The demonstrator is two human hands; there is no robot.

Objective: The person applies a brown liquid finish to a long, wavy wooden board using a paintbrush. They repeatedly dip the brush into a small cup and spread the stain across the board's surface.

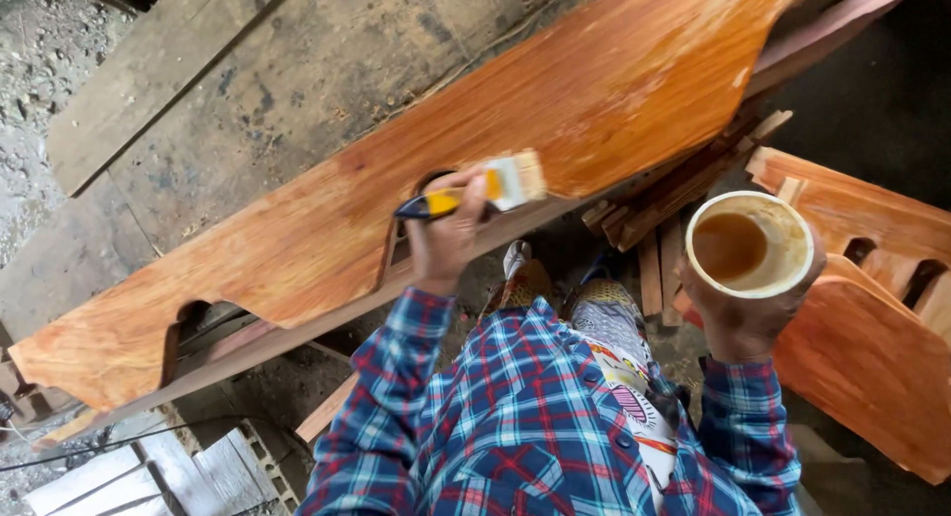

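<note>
Head view, looking down over a plaid shirt (515, 417).

Left hand (448, 241): grip clenched around the yellow-and-dark handle of a flat paintbrush (485, 189). I see the pale bristles pointing right, lying at the near edge of the long shaped board (327, 229), just beside one of its curved cut-outs.

Right hand (743, 323): grip wrapped from below around a white cup (783, 268), held upright and well apart from the board. The cup holds brown finish (728, 247), roughly half full as far as I can judge.

Board position: it runs diagonally from lower left to upper right, resting on weathered grey planks (248, 90) that serve as the table.

Progress, my judgement:
- Most of the board's top face shows a deep orange, glossy tone, so I read it as coated.
- A paler, streaky patch (634, 100) sits toward the upper right end; that area looks thin or unevenly covered.
- The near edge and the cut-out rims, where the brush is now, appear to be the part in hand.
- Underside not visible; cannot tell.

Nearby: similar reddish curved wooden pieces (872, 358) at right, short wood offcuts (664, 199) under the board's right end, a concrete block (238, 466) at lower left.
</note>
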